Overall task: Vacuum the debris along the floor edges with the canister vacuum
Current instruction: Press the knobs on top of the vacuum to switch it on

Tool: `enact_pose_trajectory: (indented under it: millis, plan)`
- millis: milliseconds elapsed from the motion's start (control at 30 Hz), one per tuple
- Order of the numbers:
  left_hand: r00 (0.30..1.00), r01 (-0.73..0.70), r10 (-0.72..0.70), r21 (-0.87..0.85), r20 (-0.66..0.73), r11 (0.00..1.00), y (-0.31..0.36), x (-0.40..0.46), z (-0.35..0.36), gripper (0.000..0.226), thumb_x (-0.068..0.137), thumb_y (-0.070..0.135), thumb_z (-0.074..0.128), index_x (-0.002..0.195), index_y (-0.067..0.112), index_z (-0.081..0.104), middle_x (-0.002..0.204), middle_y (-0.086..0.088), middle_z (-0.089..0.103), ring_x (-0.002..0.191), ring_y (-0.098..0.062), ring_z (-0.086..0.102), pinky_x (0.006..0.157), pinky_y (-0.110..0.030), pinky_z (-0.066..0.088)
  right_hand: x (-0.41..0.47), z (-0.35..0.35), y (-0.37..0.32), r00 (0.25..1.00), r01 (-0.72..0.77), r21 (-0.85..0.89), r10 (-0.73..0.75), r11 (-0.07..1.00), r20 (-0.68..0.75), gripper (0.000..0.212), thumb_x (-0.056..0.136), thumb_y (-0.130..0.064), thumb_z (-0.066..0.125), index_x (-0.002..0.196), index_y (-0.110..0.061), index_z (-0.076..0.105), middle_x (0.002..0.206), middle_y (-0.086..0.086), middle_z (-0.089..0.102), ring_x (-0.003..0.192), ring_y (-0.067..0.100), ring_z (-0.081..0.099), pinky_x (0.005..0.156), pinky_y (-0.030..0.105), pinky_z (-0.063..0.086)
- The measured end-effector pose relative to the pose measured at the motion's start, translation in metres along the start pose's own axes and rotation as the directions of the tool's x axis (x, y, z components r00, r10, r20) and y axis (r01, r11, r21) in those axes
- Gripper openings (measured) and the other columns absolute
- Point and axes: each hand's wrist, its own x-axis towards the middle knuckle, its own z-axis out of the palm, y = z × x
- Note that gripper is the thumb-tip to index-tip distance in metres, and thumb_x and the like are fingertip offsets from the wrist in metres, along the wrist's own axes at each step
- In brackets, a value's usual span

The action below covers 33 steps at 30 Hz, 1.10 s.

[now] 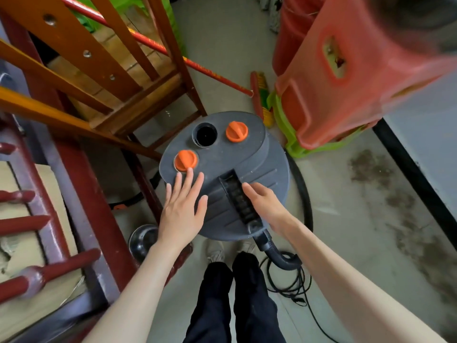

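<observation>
Where bare floor (346,194) meets chair legs and stacked red stools (333,82): canister vacuum (230,164), grey, upright on end, lid facing up. Carry handle (241,199) long axis running near-to-far, tilted slightly left at far end. Hose (279,256) exiting near side, curving right. Debris (408,219) scattered to right. Left hand (181,206) flat on lid, fingers spread, grasping nothing. Right hand (265,204) beside handle, fingers extended, unclenched.
</observation>
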Motion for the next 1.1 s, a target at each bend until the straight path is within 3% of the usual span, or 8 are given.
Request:
enact_pose_trajectory:
  millis: [233,333,433,467,533,700,967,1100]
  plan:
    - [0.998,-0.060,0.057,-0.107,-0.033,0.992,0.005,-0.034,0.020,0.055,0.095,0.039,0.027,0.145,0.019,0.038,0.154,0.006,0.016,0.144,-0.019,0.008,0.117,-0.042,0.007,-0.016,-0.016,0.015,0.998,-0.064,-0.132,0.067,0.989,0.021,0.091,0.073,-0.072,0.048,0.104,0.013,0.057,0.079,0.016,0.063,0.075,0.027,0.059,0.092,0.050,0.053]
    - [0.997,-0.070,0.065,-0.134,-0.038,0.989,0.008,-0.043,0.024,0.054,0.095,0.038,0.028,0.144,0.018,0.040,0.153,0.006,0.018,0.144,-0.019,0.009,0.117,-0.041,0.009,-0.021,-0.016,0.004,0.986,0.006,-0.110,-0.025,0.994,-0.167,0.047,0.095,-0.041,0.052,0.093,0.004,0.067,0.082,0.011,0.070,0.077,0.029,0.066,0.088,0.048,0.054]
    - [0.996,-0.080,0.074,-0.139,-0.050,0.987,0.008,-0.048,0.026,0.053,0.094,0.036,0.030,0.142,0.017,0.043,0.153,0.006,0.020,0.143,-0.019,0.012,0.116,-0.042,0.012,-0.021,-0.019,-0.011,0.870,0.150,-0.279,-0.260,0.949,-0.419,0.024,0.097,-0.026,0.054,0.097,-0.005,0.065,0.092,0.009,0.070,0.085,0.025,0.063,0.082,0.030,0.045]
    - [0.996,-0.080,0.073,-0.142,-0.057,0.987,0.009,-0.049,0.026,0.053,0.094,0.036,0.031,0.141,0.017,0.044,0.152,0.006,0.021,0.143,-0.019,0.013,0.116,-0.042,0.013,-0.020,-0.020,-0.017,0.826,0.197,-0.335,-0.340,0.921,-0.450,0.019,0.096,-0.023,0.056,0.101,-0.006,0.064,0.096,0.010,0.068,0.088,0.026,0.061,0.080,0.031,0.042]
    - [0.996,-0.073,0.063,-0.154,-0.068,0.985,0.010,-0.051,0.027,0.052,0.094,0.036,0.031,0.140,0.016,0.046,0.152,0.006,0.022,0.142,-0.018,0.015,0.116,-0.041,0.013,-0.009,-0.023,-0.023,0.794,0.231,-0.440,-0.430,0.868,-0.430,0.023,0.094,-0.018,0.059,0.113,-0.005,0.062,0.106,0.015,0.062,0.100,0.032,0.057,0.085,0.035,0.040]
    - [0.995,-0.066,0.051,-0.168,-0.090,0.984,0.012,-0.051,0.029,0.052,0.094,0.036,0.031,0.140,0.016,0.046,0.151,0.007,0.023,0.142,-0.017,0.015,0.116,-0.040,0.013,0.017,-0.026,-0.022,0.832,0.193,-0.568,-0.440,0.800,-0.337,0.039,0.093,-0.019,0.063,0.130,-0.009,0.060,0.116,0.018,0.055,0.113,0.035,0.049,0.096,0.034,0.035]
    - [0.994,-0.058,0.041,-0.161,-0.105,0.985,0.012,-0.051,0.031,0.050,0.095,0.032,0.033,0.139,0.016,0.047,0.151,0.006,0.026,0.142,-0.018,0.018,0.116,-0.043,0.016,0.021,-0.030,-0.028,0.847,0.198,-0.561,-0.428,0.804,-0.314,0.041,0.090,-0.029,0.067,0.128,-0.016,0.063,0.115,0.013,0.054,0.112,0.033,0.051,0.097,0.040,0.041]
    - [0.994,-0.055,0.038,-0.169,-0.103,0.984,0.013,-0.052,0.030,0.050,0.094,0.032,0.032,0.139,0.017,0.047,0.151,0.008,0.025,0.142,-0.017,0.016,0.117,-0.039,0.013,0.027,-0.029,-0.035,0.868,0.181,-0.567,-0.401,0.804,-0.292,0.040,0.090,-0.031,0.066,0.127,-0.014,0.065,0.120,0.013,0.052,0.117,0.032,0.049,0.101,0.044,0.037]
